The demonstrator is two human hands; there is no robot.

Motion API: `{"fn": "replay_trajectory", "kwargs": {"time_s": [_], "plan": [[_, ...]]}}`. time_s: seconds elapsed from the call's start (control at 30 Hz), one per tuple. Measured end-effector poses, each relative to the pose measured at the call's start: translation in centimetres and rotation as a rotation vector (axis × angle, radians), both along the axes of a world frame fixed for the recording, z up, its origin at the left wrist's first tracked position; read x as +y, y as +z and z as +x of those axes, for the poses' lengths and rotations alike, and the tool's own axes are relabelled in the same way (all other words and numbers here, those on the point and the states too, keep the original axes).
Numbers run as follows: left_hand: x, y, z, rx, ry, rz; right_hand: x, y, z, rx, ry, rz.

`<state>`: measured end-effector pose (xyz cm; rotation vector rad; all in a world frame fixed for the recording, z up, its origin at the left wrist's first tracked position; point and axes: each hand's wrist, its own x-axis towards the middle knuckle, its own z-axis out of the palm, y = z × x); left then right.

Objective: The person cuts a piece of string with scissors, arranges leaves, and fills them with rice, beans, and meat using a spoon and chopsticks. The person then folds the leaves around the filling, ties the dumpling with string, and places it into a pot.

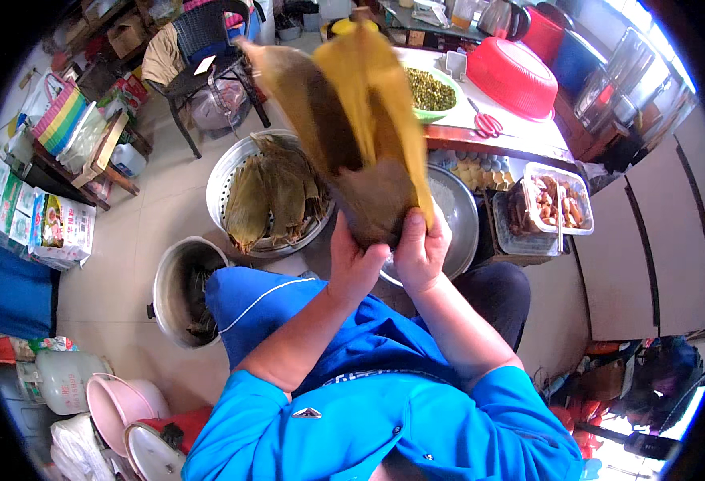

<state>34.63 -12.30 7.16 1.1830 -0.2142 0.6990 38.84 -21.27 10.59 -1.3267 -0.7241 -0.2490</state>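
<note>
Broad brown-yellow leaves [378,104], folded together at their lower end, stand upright between my two hands. My left hand [352,260] grips the folded end from the left, thumb in front. From the right, my right hand [424,250] pinches the same end, its thumb pressed on the leaf. Behind the hands, a metal basin [468,240] is partly hidden; white grains show in it. To the left, a pile of similar leaves [276,196] lies in a round perforated metal pan [222,172].
On the white-topped table [448,132] are a pale green bowl [439,116] of green-yellow beans, red-handled scissors [487,123] and an upturned red basket [513,78]. A plastic tub [567,226] of meat pieces with chopsticks stands right. A metal pot [174,280] sits by my left knee.
</note>
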Motion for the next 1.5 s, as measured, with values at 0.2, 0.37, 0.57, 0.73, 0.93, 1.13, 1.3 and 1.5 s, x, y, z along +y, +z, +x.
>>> {"fn": "replay_trajectory", "kwargs": {"time_s": [0.2, 0.37, 0.57, 0.73, 0.93, 1.13, 1.3, 1.5], "plan": [[-0.8, 2.7, -0.4, 0.006, 0.029, -0.002, 0.6, -1.2, -0.4, 0.208, -0.019, 0.295], [0.1, 1.5, 0.1, 0.03, -0.002, 0.113, -0.5, -0.5, 0.2, 0.034, -0.029, 0.069], [-0.4, 0.9, 0.1, -0.104, -0.336, -0.271, -1.1, 1.1, 0.6, -0.515, -0.155, -0.053], [-1.0, 1.3, 0.8, -0.138, -0.336, -0.29, -0.8, 0.9, 1.1, -0.621, -0.279, -0.113], [-0.6, 0.9, 1.3, -0.048, -0.184, -0.054, -0.9, 0.0, 1.2, -0.567, -0.32, -0.133], [0.1, -1.8, 0.9, 0.289, 0.494, 0.792, 0.1, -2.2, 1.2, -0.481, -0.38, -0.141], [0.7, -2.1, 0.9, 0.228, 0.479, 0.75, 0.6, -3.0, 0.3, -0.474, -0.373, -0.182], [-0.4, -0.1, 3.0, 0.409, -0.171, -0.278, 0.7, -6.2, 2.1, 0.585, -0.147, 0.063]]}}
